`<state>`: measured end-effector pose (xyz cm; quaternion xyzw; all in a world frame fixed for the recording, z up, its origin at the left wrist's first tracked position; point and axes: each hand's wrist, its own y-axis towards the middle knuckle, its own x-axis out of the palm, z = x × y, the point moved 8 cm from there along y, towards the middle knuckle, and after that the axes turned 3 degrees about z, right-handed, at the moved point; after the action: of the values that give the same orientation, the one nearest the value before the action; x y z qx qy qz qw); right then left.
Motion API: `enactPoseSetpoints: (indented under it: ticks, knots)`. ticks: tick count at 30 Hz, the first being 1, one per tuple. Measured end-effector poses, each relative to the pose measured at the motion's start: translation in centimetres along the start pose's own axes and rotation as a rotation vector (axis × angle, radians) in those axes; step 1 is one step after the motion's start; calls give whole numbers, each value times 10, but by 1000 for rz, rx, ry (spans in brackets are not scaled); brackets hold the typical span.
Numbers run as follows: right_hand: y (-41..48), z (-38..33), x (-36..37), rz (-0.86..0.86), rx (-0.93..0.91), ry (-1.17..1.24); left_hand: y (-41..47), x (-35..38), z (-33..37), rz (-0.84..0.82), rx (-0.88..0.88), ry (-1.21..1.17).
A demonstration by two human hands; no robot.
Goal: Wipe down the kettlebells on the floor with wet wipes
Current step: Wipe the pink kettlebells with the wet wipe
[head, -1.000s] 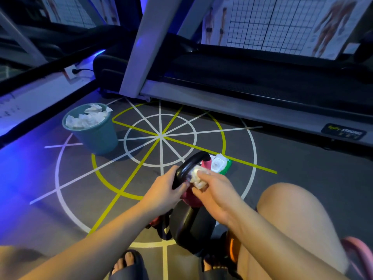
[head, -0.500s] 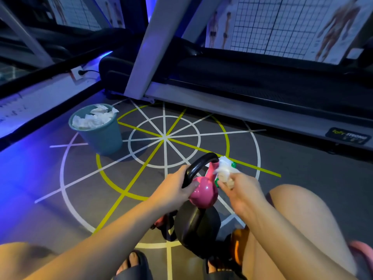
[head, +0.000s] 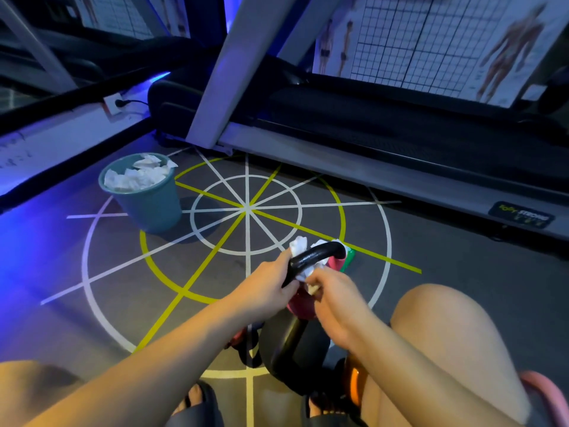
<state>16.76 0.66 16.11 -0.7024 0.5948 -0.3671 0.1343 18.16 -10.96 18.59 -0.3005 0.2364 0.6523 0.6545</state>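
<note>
My left hand (head: 271, 283) grips the left end of the black kettlebell's handle (head: 320, 255); its round black body (head: 289, 343) sits low between my knees. A white wet wipe (head: 300, 246) is wrapped over the handle, with one end sticking up above it. My right hand (head: 334, 295) pinches the wipe's lower end under the handle. A pink kettlebell (head: 300, 302) shows behind the handle, mostly hidden by my hands. The green-and-white wet wipe pack (head: 348, 257) lies on the floor just beyond.
A teal bin (head: 147, 198) full of used wipes stands on the floor at the left. A treadmill (head: 385, 143) runs across the back. An orange kettlebell (head: 354, 380) sits by my right leg, a pink object (head: 545, 392) at the lower right corner.
My right hand has come back from the right side of the handle to beneath it. The wipe is now draped over the handle instead of bunched in my fingers.
</note>
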Motion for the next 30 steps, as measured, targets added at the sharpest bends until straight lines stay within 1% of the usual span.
enactPoseSetpoints:
  ticks: [1, 2, 4, 5, 8, 9, 10, 12, 13, 14, 15, 18, 19, 21, 24, 25, 26, 29, 30]
  knots:
    - [4, -5, -2, -7, -16, 37, 0, -1, -4, -10, -10, -8]
    - [12, -13, -8, 3, -24, 130, 1, 0, -7, -17, -28, 0]
    - [24, -23, -22, 69, -9, 284, 3, 0, -10, -15, -55, 36]
    - [24, -21, -23, 65, -8, 276, 3, -1, -9, -12, -51, 44]
    - [7, -1, 0, -71, 5, 49, 3, -1, -9, -15, -17, 12]
    - [4, 2, 2, -62, -8, 23, 3, -3, -11, -12, -15, 1]
    - [6, -1, 0, -25, -28, 63, 2, -4, -12, -10, -22, 1]
    - [16, -15, -15, 77, -56, 246, 2, -2, -12, -8, -26, 19]
    - [21, -21, -21, 107, -61, 328, 3, 0, -10, -10, -22, 23]
    - [22, -24, -22, 103, -62, 346, 3, 1, -7, -8, -21, 30]
    - [20, -20, -18, 66, -58, 290, 4, 1, -5, -4, -17, 36]
    - [0, 3, 7, -117, -22, -3, 5, -2, -8, 1, -25, 26]
    - [-3, 5, 11, -141, -20, -30, 4, -2, -12, -3, -43, 22]
    - [3, -3, 2, -95, -26, 74, 1, -2, -14, -13, -44, 11]
    - [24, -21, -25, 76, -44, 386, 5, 1, -7, -4, -10, 18]
    - [26, -21, -28, 94, -64, 407, 7, 1, -4, 1, -2, 31]
    - [26, -17, -26, 79, -68, 371, 8, 1, -3, 4, 0, 38]
    - [13, 1, 2, -106, -6, 152, 9, -3, -5, 12, 25, 19]
    - [11, 1, 5, -121, 4, 127, 8, -4, -9, 17, 23, 9]
